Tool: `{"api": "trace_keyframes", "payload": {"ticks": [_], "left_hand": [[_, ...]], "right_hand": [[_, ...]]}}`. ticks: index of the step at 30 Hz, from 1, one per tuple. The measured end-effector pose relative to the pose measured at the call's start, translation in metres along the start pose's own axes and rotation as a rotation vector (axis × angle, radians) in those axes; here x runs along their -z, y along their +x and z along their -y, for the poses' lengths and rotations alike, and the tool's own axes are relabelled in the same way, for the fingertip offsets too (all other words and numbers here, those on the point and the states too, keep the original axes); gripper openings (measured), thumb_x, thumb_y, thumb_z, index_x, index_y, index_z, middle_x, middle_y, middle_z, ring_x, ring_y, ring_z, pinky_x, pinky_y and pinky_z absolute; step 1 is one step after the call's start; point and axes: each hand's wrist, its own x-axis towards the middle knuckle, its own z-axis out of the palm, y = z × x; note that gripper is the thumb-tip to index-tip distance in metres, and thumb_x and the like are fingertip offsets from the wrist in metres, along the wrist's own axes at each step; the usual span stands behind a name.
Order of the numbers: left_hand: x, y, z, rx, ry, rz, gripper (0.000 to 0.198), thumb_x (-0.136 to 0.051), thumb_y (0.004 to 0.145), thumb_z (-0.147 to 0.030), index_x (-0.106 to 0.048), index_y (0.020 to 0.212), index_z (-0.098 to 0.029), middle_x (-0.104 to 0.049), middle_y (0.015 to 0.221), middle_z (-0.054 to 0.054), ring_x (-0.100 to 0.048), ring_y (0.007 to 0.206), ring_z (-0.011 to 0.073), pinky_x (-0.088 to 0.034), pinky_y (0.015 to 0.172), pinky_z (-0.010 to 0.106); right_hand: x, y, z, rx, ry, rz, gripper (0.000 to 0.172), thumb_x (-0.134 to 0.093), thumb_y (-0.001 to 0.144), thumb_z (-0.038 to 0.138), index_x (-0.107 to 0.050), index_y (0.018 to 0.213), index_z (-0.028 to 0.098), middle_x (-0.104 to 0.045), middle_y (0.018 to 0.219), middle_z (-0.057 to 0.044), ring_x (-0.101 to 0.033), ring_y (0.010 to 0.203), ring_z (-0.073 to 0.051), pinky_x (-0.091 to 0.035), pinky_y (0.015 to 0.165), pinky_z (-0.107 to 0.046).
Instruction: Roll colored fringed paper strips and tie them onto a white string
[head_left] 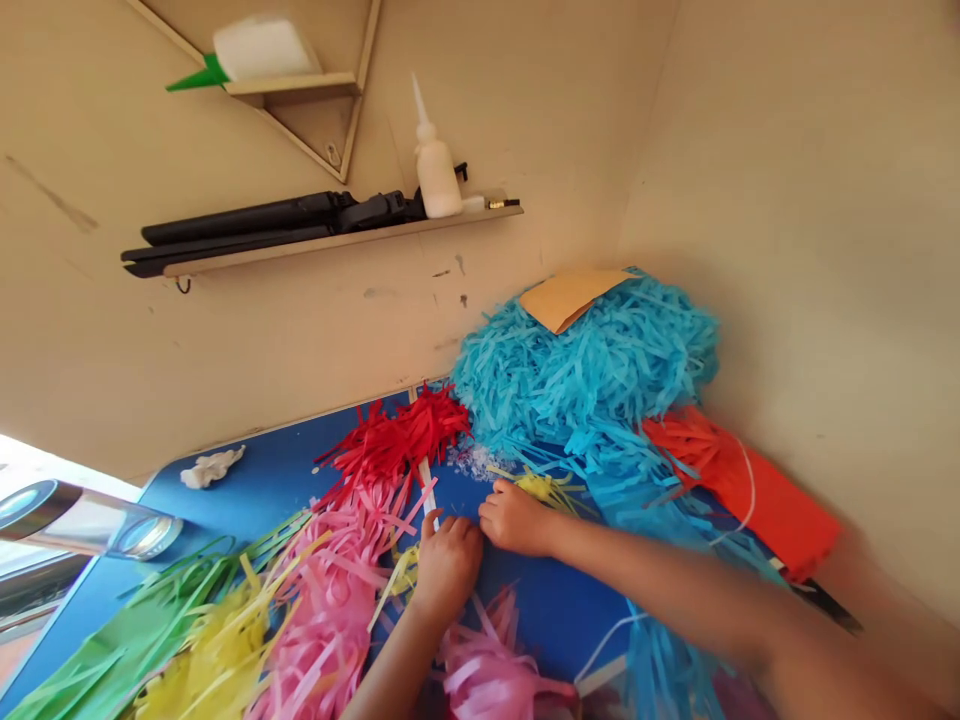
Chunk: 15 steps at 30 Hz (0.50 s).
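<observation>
My left hand (448, 562) rests on the blue table (262, 480) with its fingers curled down, pressing at the base of a thin white stick (426, 480) among pink fringed paper strips (341, 590). My right hand (514, 517) lies just to its right, fingers bent and closed near yellow paper strips (546, 488). What either hand pinches is hidden. Red fringe (401, 440) lies beyond the hands. A large blue fringed piñata shape (592, 375) with a tan cardboard patch (568, 296) stands at the back right.
Green (127, 640) and yellow fringe (214, 655) lie at the left front. Orange-red paper (757, 495) leans by the right wall. A crumpled white scrap (211, 466) lies on the table. A wall shelf (337, 240) holds a glue bottle (436, 165) and black tools.
</observation>
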Motion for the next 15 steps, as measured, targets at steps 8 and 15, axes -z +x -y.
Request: {"api": "trace_keyframes", "payload": {"ticks": [8, 15], "left_hand": [[0.068, -0.006, -0.002, -0.017, -0.152, -0.318, 0.015, -0.054, 0.094, -0.017, -0.065, 0.097, -0.027, -0.076, 0.089, -0.003, -0.070, 0.081, 0.0141, -0.027, 0.111, 0.047], [0.081, -0.005, -0.026, 0.234, -0.364, -0.477, 0.012, -0.057, 0.093, -0.025, -0.067, 0.086, -0.024, -0.074, 0.078, -0.001, -0.068, 0.072, 0.0153, -0.049, 0.089, 0.036]], "right_hand": [[0.065, -0.016, 0.030, -0.500, 0.981, -0.110, 0.023, -0.054, 0.091, 0.034, -0.071, 0.088, 0.019, -0.072, 0.084, -0.002, -0.062, 0.079, -0.017, -0.042, 0.074, -0.030], [0.075, -0.017, 0.035, -0.581, 1.745, -0.203, 0.037, -0.081, 0.063, 0.049, -0.066, 0.068, 0.016, -0.060, 0.064, 0.003, -0.049, 0.062, -0.010, -0.037, 0.063, -0.024]]}}
